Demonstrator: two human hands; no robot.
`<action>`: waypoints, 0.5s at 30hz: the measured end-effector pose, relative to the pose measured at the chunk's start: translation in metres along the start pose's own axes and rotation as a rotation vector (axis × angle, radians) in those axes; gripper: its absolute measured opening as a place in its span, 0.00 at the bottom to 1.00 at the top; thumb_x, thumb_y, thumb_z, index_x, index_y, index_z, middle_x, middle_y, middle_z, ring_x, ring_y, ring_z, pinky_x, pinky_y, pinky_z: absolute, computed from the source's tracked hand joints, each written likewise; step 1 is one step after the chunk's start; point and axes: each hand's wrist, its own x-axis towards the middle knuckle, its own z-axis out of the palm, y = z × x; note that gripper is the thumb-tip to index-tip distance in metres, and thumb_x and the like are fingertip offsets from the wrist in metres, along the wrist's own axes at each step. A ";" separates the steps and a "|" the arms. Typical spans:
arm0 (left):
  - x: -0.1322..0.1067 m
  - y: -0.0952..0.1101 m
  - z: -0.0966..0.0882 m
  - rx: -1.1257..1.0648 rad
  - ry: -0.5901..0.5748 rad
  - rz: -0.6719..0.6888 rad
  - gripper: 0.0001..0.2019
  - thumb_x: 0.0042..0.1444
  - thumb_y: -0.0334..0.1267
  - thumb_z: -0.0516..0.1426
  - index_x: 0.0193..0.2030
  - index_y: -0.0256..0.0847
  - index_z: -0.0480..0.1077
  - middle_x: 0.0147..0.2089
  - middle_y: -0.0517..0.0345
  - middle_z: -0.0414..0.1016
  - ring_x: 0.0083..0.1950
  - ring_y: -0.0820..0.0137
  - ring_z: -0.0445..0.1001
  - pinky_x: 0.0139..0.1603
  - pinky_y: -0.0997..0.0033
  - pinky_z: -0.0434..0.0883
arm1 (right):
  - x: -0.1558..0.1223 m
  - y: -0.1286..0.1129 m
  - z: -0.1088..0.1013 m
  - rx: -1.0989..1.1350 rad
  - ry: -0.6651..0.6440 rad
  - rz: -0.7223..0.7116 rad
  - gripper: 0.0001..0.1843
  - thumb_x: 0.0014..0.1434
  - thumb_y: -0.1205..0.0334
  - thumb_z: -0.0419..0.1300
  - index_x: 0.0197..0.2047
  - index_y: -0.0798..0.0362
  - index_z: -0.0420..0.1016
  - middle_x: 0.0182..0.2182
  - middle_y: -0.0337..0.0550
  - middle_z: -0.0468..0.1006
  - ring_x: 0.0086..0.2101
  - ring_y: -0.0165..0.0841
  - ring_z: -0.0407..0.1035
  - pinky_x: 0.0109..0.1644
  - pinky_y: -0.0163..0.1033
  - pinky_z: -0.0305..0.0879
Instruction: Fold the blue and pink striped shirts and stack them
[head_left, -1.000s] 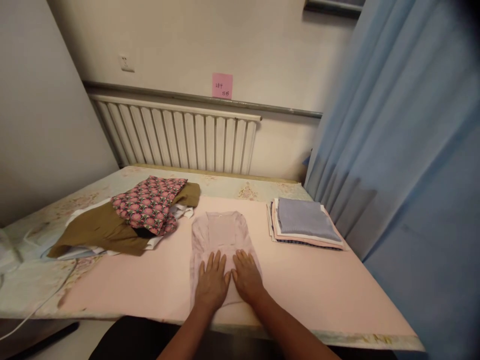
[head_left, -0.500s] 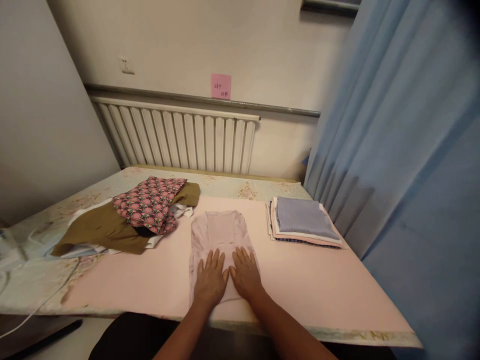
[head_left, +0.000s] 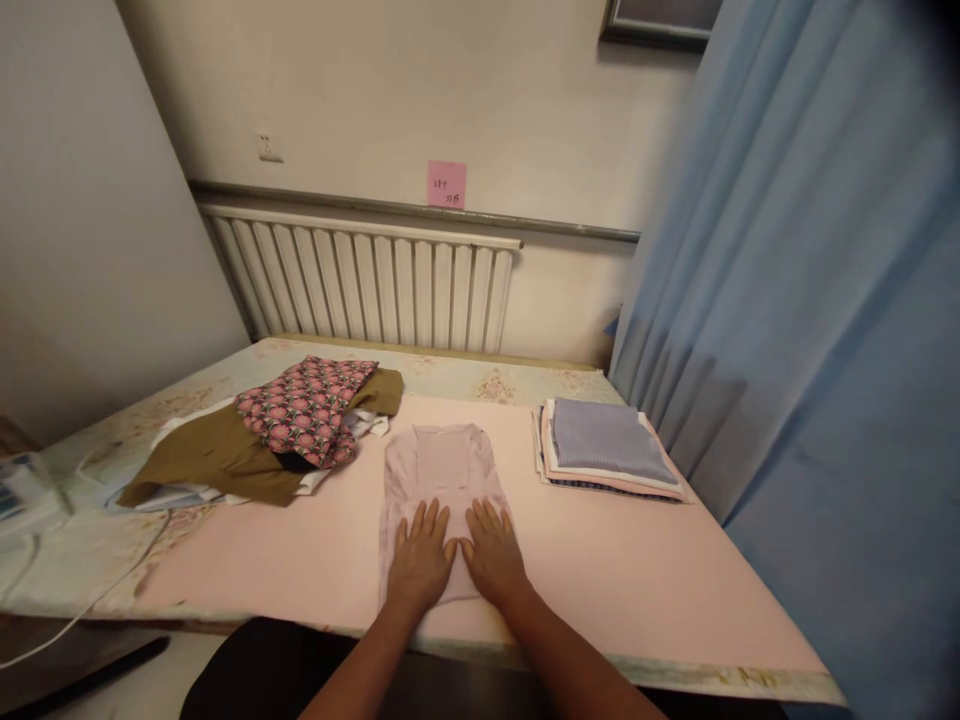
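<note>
A pale pink garment (head_left: 441,470) lies flat and narrow on the pink pad (head_left: 637,580) in front of me. My left hand (head_left: 420,562) rests palm down on its near end, fingers stretched out. Right beside it my right hand (head_left: 491,555) lies flat on the same cloth, fingers spread, thumbs almost touching. Neither hand holds anything.
A heap of unfolded clothes (head_left: 225,455) with a red flowered piece (head_left: 307,405) on top lies at the left. A neat stack of folded clothes (head_left: 609,448) sits at the right, close to a blue curtain (head_left: 810,330). A radiator (head_left: 360,280) lines the far wall. A white cable (head_left: 82,600) trails off the left edge.
My hands have barely moved on the garment; the view has shifted slightly to the left and up.
</note>
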 end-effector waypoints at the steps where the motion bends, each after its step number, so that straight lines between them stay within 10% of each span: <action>1: 0.000 0.000 0.000 -0.001 -0.002 0.000 0.26 0.63 0.44 0.45 0.68 0.42 0.56 0.72 0.52 0.52 0.72 0.57 0.47 0.68 0.45 0.48 | -0.001 0.000 0.000 -0.011 0.004 -0.005 0.25 0.66 0.54 0.52 0.63 0.53 0.63 0.64 0.49 0.61 0.65 0.44 0.50 0.67 0.56 0.41; 15: 0.000 -0.002 0.002 0.034 0.016 0.026 0.26 0.63 0.43 0.45 0.67 0.43 0.56 0.71 0.52 0.53 0.72 0.57 0.49 0.67 0.45 0.51 | -0.005 0.002 0.002 0.006 0.046 0.002 0.24 0.66 0.52 0.51 0.61 0.53 0.66 0.63 0.47 0.64 0.64 0.43 0.52 0.67 0.55 0.44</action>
